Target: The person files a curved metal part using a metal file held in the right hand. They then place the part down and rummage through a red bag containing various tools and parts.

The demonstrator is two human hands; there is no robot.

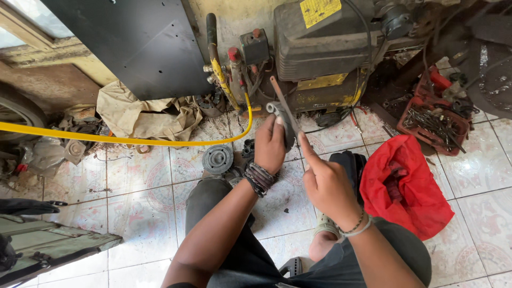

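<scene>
My left hand (270, 145) is closed around a small grey metal part (281, 118) held up over the tiled floor. A thin reddish-brown rod (279, 93) sticks up out of that part. My right hand (324, 181) is beside it, index finger and thumb pinching the lower end of the part. Dark bracelets circle my left wrist, and a thin band circles the right. My knees, in dark trousers, show below both arms.
A dirty grey engine or compressor (320, 48) stands behind the hands, with a yellow hose (122, 140) running left. A red bag (408, 184) lies at right, a red tool tray (434, 125) beyond it. A round pulley-like part (217, 159) and a crumpled cloth (141, 114) lie at left.
</scene>
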